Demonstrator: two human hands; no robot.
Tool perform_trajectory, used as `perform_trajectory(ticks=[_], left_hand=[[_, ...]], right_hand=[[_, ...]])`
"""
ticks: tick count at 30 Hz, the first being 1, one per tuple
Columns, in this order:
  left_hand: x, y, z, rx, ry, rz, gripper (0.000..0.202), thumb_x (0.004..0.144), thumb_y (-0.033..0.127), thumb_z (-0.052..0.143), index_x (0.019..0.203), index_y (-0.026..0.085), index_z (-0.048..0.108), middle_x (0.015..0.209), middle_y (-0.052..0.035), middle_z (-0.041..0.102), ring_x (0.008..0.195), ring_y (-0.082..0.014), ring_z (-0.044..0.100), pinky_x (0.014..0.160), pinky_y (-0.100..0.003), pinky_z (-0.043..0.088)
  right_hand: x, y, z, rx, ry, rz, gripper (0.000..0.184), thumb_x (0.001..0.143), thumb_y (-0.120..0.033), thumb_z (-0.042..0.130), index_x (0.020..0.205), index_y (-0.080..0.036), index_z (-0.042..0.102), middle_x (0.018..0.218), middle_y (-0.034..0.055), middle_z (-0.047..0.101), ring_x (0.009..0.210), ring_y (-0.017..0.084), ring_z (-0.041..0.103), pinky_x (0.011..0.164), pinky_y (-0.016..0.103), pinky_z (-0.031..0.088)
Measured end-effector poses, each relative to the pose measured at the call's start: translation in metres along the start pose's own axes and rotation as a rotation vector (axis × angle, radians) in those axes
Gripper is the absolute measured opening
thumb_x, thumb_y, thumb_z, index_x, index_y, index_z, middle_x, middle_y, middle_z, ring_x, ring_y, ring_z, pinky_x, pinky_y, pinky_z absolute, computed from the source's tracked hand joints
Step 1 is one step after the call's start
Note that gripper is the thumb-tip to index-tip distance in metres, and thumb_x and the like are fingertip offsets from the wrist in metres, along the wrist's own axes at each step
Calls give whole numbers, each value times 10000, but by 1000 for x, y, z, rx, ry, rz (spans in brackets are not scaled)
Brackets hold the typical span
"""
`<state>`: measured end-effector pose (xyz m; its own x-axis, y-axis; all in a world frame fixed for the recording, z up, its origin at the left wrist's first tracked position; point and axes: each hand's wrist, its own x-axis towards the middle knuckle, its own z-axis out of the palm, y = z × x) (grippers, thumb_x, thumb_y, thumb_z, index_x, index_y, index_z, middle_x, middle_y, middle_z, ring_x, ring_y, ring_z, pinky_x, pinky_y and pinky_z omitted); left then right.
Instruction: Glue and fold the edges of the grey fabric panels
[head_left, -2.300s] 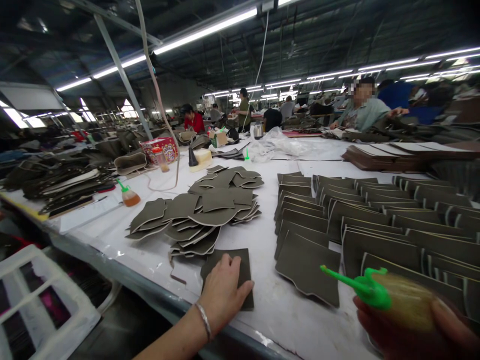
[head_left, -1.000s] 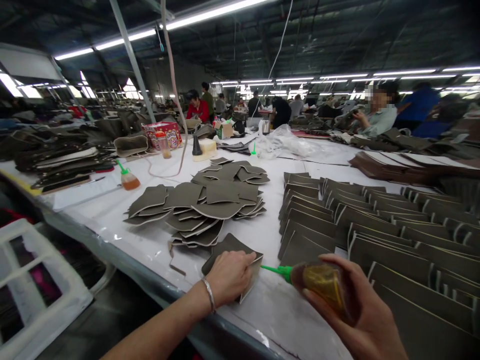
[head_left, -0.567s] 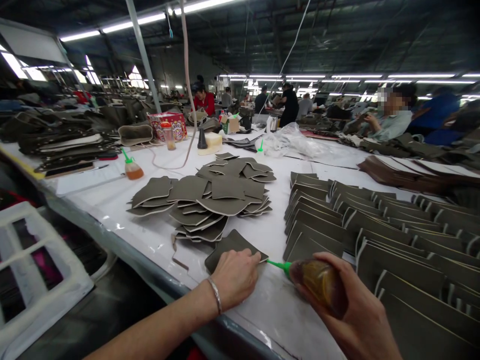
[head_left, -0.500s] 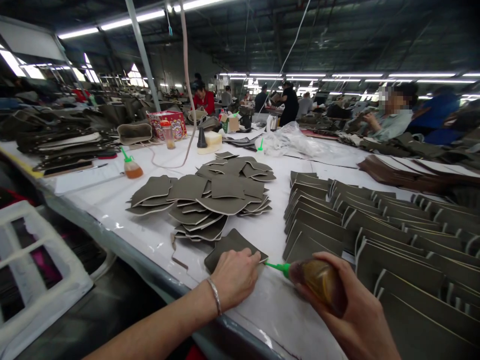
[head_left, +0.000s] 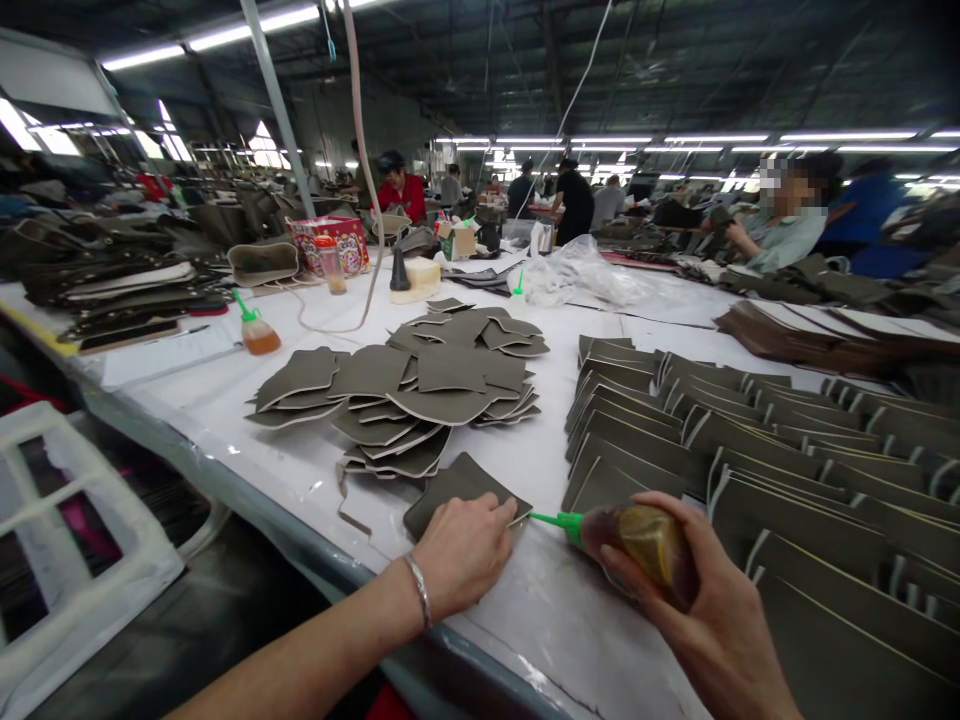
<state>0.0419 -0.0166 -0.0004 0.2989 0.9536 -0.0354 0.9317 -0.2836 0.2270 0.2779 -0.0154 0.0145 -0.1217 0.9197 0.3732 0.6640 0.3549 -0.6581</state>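
My left hand, a silver bangle on its wrist, is closed on a dark olive leather-like piece with a pale cut edge. Its fingers lie over the piece's right side, near the table's front edge. In my right hand is a glue bottle with amber liquid, tilted onto its side. The bottle's green nozzle points left, its tip at the right edge of the piece. Just behind is a loose pile of similar pieces. To the right, overlapping rows of pieces are fanned out.
Another glue bottle stands upright at the left. Farther back are a clear red-topped container, a patterned red box and crumpled plastic. A white plastic chair is at the lower left. Several people work beyond the table.
The view has shifted slightly. My hands keep nearly the same pose, with the nozzle tip still at the piece's right edge.
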Motion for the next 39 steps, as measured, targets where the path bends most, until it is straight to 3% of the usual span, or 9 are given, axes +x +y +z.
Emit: perform_trajectory(ticks=[3,8,13,18,24,29,34,39], left_hand=[[0,1,-1,-5,-5,-4,312,927,274,341,1150,273,560,920,-18,654,754,-246,677,654,-361,510],[-1,2,-2,-12,-19,-9,355,935,279,344,1233,281,536,944,-28,661,777,-240,679,677,-355,503],[-1,1,-5,-27,-38,-4,337,945,281,330,1205,283,544,955,-27,661,804,-245,678,689,-357,501],[-2,-2,-5,-40,-34,24,357,937,268,338,1241,277,526,972,-25,661,813,-249,677,699,-361,502],[-2,-2,-6,-52,-46,22,375,946,266,324,1267,265,516,1002,-29,657,843,-250,674,713,-363,500],[-3,-2,-7,-61,-53,11,397,942,262,342,1309,267,493,1025,-32,655,858,-240,667,729,-360,493],[-4,-3,-7,-78,-52,9,403,951,275,330,1319,262,495,1032,-34,653,878,-238,661,738,-356,492],[-5,-2,-9,-74,-84,0,423,957,271,320,1353,252,467,1076,-49,647,917,-236,657,767,-360,492]], right_hand=[[-2,-1,0,-15,21,-8,405,841,-534,649,1159,-315,527,1051,-15,610,836,219,620,741,324,476],[-5,0,-1,118,-118,120,426,860,-553,624,1182,-308,491,1003,-16,631,847,223,624,737,325,475],[-4,6,-2,136,-122,173,473,832,-587,650,1179,-308,490,972,-13,643,831,228,626,729,323,477],[-11,3,0,285,-207,215,454,847,-571,641,1175,-303,477,970,-32,632,859,206,620,743,276,465],[-13,2,2,232,-136,211,461,828,-546,666,1165,-281,499,946,-17,648,817,215,624,706,275,478],[-22,-17,5,365,-201,275,455,822,-570,631,1146,-285,488,897,-42,633,809,212,606,708,282,431],[-23,-20,5,318,-121,313,469,813,-583,645,1143,-285,496,913,-42,621,815,204,593,745,283,418],[-31,-19,8,411,-228,315,473,825,-582,623,1164,-294,462,898,-50,625,806,201,593,729,276,413]])
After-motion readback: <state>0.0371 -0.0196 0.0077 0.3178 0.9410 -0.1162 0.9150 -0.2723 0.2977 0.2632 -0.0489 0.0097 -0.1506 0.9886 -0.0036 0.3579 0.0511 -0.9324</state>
